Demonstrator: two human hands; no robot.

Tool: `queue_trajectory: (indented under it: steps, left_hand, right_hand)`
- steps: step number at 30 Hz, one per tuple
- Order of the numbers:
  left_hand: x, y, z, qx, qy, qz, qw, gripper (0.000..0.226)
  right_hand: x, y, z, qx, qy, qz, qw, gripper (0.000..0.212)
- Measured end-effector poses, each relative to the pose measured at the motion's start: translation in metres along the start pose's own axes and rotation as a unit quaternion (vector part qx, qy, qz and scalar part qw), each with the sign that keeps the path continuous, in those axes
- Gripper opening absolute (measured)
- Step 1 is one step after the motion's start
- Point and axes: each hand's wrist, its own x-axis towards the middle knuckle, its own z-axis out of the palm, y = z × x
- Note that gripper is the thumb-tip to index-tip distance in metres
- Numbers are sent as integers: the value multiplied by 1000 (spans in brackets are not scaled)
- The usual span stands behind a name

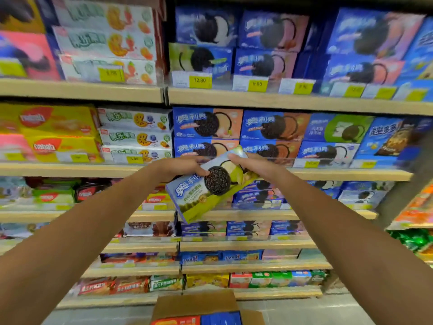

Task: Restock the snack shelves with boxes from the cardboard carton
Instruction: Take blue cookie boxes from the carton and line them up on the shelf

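I hold a blue and green cookie box (206, 188) tilted in front of the snack shelves (281, 102). My left hand (180, 166) grips its upper left edge, thumb on the front face. At the box's top right end, my right hand (255, 164) pinches it. The box hangs in the air before the middle shelf, where blue cookie boxes (274, 126) stand in rows. The cardboard carton (199, 306) sits open on the floor at the bottom centre, with red and blue boxes inside.
Yellow wafer boxes (54, 127) and white fruit-biscuit boxes (133, 134) fill the left shelves. Yellow price tags (199, 80) line the shelf edges. Lower shelves hold more snack packs (257, 279). A second rack with orange and green packs (414, 214) juts in at right.
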Motion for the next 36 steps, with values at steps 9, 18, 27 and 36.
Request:
queue_trajectory:
  steps: [9, 18, 27, 36]
  left_hand:
    - [-34, 95, -40, 19, 65, 124, 990, 44]
    - [-15, 149, -95, 1, 370, 203, 907, 37]
    - [18, 163, -115, -87, 421, 168, 887, 41]
    - [74, 163, -160, -11, 543, 114, 832, 44]
  right_hand:
    - [-9, -76, -59, 44, 162, -88, 982, 57]
    - [5, -124, -137, 183, 292, -137, 929, 62]
    - [66, -159, -151, 235, 313, -185, 902, 83]
    - [119, -186, -149, 211, 299, -203, 908, 58]
